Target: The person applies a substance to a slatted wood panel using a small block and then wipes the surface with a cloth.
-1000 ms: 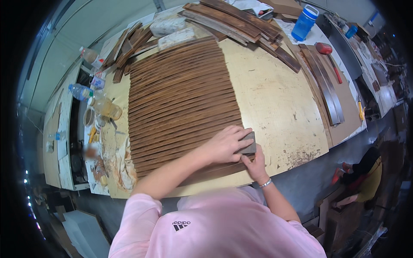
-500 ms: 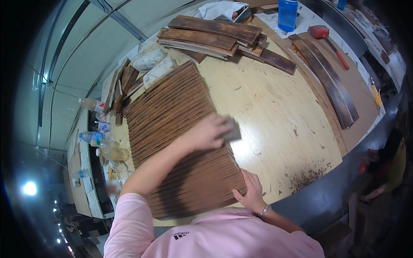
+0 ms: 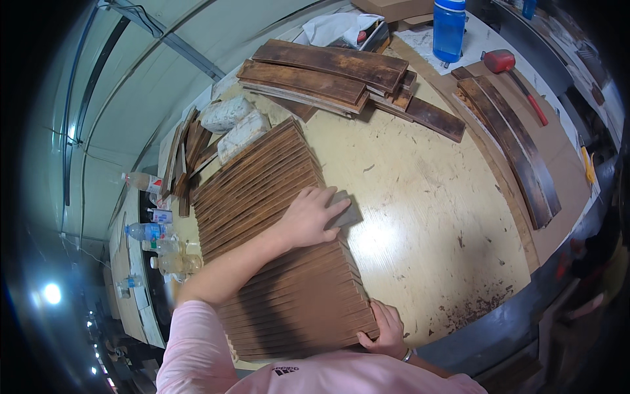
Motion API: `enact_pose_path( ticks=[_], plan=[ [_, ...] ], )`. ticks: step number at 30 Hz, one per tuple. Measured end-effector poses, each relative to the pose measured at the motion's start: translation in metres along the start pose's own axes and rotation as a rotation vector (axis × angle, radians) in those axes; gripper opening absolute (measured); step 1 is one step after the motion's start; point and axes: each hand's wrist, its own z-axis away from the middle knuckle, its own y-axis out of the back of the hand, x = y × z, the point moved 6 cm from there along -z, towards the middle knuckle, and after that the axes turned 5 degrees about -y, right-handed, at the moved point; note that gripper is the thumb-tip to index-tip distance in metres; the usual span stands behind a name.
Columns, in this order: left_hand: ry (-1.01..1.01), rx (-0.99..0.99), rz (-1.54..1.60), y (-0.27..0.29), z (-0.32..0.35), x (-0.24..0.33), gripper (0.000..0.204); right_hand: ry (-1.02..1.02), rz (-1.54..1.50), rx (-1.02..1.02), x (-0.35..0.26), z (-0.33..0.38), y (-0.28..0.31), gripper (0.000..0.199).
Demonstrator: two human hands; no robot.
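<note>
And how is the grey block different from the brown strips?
There is just one grey block, but many brown strips. The grey block is short and chunky, while the brown strips are long and thin. The left hand holds the grey block; the right hand touches the brown strips' edge.

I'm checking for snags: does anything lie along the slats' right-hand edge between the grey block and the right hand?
Nothing visible lies along that edge of the slats between the grey block, held in the left hand, and the right hand.
</note>
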Motion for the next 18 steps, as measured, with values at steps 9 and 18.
enact_pose_path(
  ticks=[9,18],
  plan=[
    [0.468,0.448,0.211,0.017,0.107,-0.047,0.064,-0.002,0.002,-0.033,-0.005,-0.004,-0.007,0.076],
    [0.976,0.790,0.166,-0.030,0.379,0.009,0.063,-0.001,0.012,0.002,0.012,0.020,-0.023,0.068]
  ],
)
